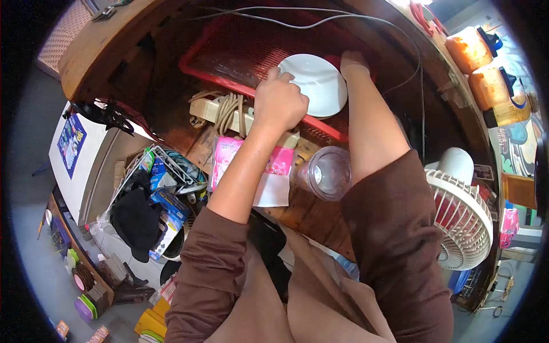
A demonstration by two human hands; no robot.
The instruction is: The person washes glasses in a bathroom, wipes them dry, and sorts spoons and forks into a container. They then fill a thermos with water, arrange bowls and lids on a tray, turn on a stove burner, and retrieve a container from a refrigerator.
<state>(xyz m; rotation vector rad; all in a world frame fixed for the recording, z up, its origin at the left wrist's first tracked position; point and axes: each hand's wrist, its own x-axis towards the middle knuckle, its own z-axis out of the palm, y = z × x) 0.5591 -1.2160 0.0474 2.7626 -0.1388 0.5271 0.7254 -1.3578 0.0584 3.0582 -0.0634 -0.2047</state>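
A white plate (313, 86) lies tilted in a red plastic basket (220, 80) on the wooden shelf. The fingers of my left hand (280, 100) are closed on the plate's left edge. My right hand (354, 63) reaches into the basket's right end, just beyond the plate; its fingertips are hidden, and what it touches I cannot make out. Below the basket stand a clear plastic cup (329, 173) and a pink packet (227, 154). A coiled beige cord (229, 114) lies on a pale bar by the basket's front rim.
A white fan (459, 220) stands at the right, below orange-filled jars (469, 50). Grey cables (320, 23) arch over the basket. At the left are a white box (77, 160), a wire rack and a black cloth (136, 223).
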